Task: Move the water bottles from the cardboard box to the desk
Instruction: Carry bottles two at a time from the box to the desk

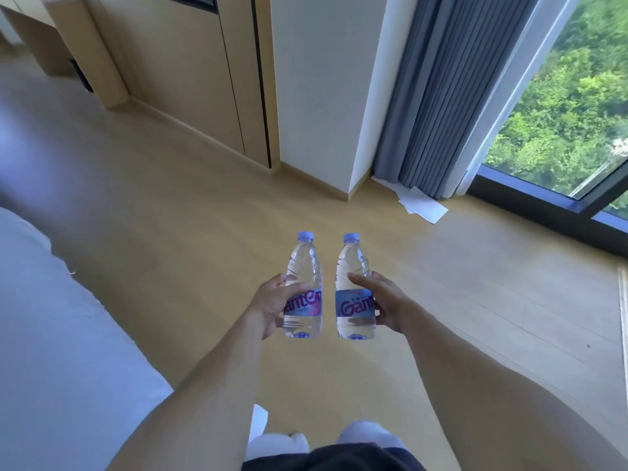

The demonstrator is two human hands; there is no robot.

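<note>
Two clear water bottles with pale blue caps and blue labels are held upright in front of me, above the wooden floor. My left hand [268, 305] grips the left bottle [303, 263] around its label. My right hand [384, 302] grips the right bottle [351, 263] the same way. The bottles stand side by side, a small gap apart. No cardboard box is in view. A pale wooden desk [61, 25] shows at the far upper left.
A white bed [51, 334] runs along the left. Wooden cabinet panels [190, 73] and a white pillar [323, 90] stand ahead. Grey curtains [441, 96] and a floor-length window [560, 113] fill the right. White papers [421, 205] lie on the floor by the curtain.
</note>
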